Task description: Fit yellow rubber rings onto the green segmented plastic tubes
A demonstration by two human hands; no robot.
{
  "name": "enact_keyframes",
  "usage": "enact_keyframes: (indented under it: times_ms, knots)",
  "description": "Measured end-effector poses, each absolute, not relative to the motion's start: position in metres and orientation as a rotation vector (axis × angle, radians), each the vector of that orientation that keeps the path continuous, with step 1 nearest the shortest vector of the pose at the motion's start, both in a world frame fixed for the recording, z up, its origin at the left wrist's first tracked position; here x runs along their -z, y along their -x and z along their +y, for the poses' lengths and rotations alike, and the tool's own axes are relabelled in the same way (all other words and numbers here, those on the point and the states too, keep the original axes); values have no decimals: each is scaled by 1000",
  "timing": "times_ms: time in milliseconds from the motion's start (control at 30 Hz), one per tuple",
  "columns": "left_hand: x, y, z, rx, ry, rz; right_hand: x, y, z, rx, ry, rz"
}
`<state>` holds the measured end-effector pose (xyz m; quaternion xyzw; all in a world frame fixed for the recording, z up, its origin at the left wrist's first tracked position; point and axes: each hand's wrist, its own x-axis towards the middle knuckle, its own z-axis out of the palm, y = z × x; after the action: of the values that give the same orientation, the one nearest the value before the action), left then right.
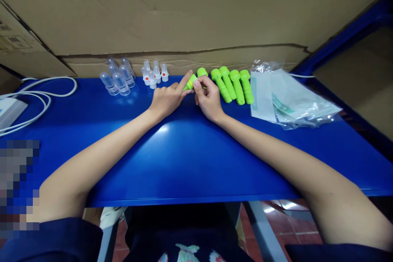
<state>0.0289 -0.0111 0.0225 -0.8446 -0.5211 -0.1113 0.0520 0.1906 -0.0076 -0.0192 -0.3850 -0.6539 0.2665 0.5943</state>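
Observation:
My left hand (168,99) and my right hand (209,99) meet over the back half of the blue table. Between them is a small lime-green plastic piece (190,82) with a yellow band, tilted up to the right. The left fingers are closed on its lower end, the index finger stretched along it. My right thumb and fingers pinch its upper end. Just behind the right hand stands a lime-green cap-like part (202,72), partly hidden by the fingers. Several lime-green flashlight-shaped plastic bodies (236,86) lie side by side right of that hand.
Clear plastic domed tubes (121,84) and small white-based clear pieces with red dots (152,80) stand at the back left. Clear bags with printed paper (285,98) lie right. A white cable (46,102) coils at far left. Cardboard (184,12) walls the back of the blue table (190,163).

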Motion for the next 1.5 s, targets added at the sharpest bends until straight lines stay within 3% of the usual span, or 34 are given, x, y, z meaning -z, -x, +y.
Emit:
enact_keyframes:
  times_ms: [1500]
  knots:
    - [-28,-27,-33,247,2630,-1644,10,-187,-36,-650,974,-1557]
